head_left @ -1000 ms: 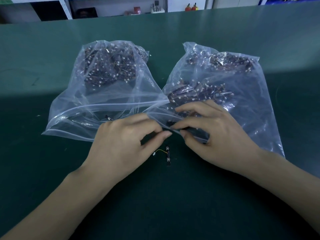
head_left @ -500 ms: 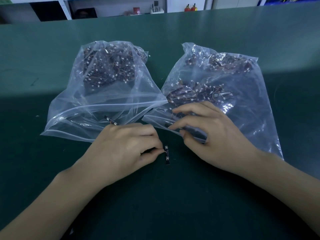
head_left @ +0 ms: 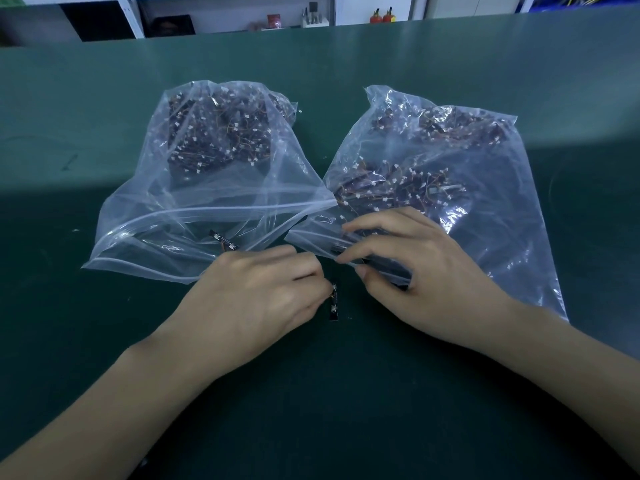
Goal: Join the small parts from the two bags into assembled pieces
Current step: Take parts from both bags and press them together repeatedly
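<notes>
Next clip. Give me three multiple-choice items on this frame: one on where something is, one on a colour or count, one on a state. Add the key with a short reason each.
1. Where does the small black strip lie?
A. inside the left bag
B. on the table between the two hands
C. on the shelf at the back

2. How many clear plastic bags of parts are on the table?
A. one
B. two
C. four

3. What is the right hand doing?
A. pinching the open edge of the right bag
B. lying flat on the bare table
C. holding a screwdriver

Key: 1 B, the strip sits on the green surface at the left hand's fingertips. 2 B, a left bag and a right bag lie side by side. 3 A, its fingers and thumb close on the bag's near edge.
</notes>
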### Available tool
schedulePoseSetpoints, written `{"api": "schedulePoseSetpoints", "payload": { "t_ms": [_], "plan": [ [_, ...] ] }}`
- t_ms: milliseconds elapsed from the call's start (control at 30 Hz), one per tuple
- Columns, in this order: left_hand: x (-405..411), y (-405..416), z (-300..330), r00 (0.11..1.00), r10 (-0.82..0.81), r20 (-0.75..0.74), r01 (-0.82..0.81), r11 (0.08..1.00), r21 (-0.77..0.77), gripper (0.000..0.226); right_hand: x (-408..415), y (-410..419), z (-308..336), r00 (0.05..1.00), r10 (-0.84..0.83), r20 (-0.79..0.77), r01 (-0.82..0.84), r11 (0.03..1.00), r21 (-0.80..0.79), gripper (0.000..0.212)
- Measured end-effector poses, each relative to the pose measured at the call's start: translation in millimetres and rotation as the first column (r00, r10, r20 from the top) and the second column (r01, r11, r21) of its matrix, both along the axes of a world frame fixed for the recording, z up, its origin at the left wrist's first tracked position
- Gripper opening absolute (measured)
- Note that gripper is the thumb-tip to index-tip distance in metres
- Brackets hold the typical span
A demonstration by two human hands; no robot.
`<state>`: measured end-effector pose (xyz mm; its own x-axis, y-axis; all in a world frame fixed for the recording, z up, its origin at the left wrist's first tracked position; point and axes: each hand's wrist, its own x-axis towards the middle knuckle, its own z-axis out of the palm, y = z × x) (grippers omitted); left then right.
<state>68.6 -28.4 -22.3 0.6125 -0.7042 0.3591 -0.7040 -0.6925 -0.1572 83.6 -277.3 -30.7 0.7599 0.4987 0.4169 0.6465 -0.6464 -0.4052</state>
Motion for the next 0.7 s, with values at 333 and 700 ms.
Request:
{"api": "schedulePoseSetpoints", "payload": {
  "t_ms": [333,700],
  "plan": [
    [-6,-8,2,0.999,0.041,0.014,-0.042,0.995,0.089,0.022,0,0,-1,1.0,0.004,0.001,-0.004,1.0,0.002,0.023],
    [-9,-14,-3,0.985,0.152,0.08,-0.151,0.988,-0.025,0.019,1,0,-3,1.0,0.008,-0.001,-0.008,1.0,0.006,0.024]
  ]
}}
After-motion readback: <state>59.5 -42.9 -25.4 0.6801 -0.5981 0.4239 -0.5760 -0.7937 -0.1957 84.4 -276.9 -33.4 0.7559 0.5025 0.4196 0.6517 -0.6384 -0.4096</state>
